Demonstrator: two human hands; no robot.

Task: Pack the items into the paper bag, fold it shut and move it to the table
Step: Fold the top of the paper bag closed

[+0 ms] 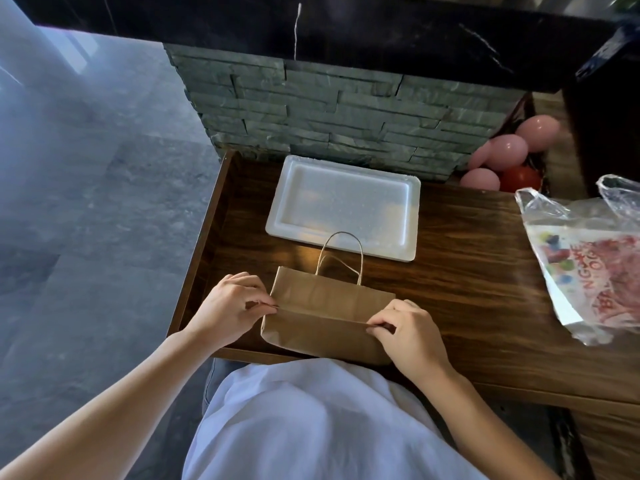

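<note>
Both hands pinch the paper bag [325, 317] along its fold crease: left hand [227, 306] at the left end, right hand [410, 336] at the right end, fingers pressed together on paper. Bag sits on the wooden table [467, 289] at the near edge, top folded over, handles [341, 258] pointing away from the grip. White foam tray [343, 206] just beyond.

A dark wooden bench [467, 289] with pronounced grain is seen across the middle and right of the frame, edged by a raised lip at the left. Behind it, a wall of stacked grey stone strips [329, 109] is topped by a black marble slab [346, 26]. Grey stone floor [86, 202] fills the left, washed by pale bluish light at upper left.
</note>
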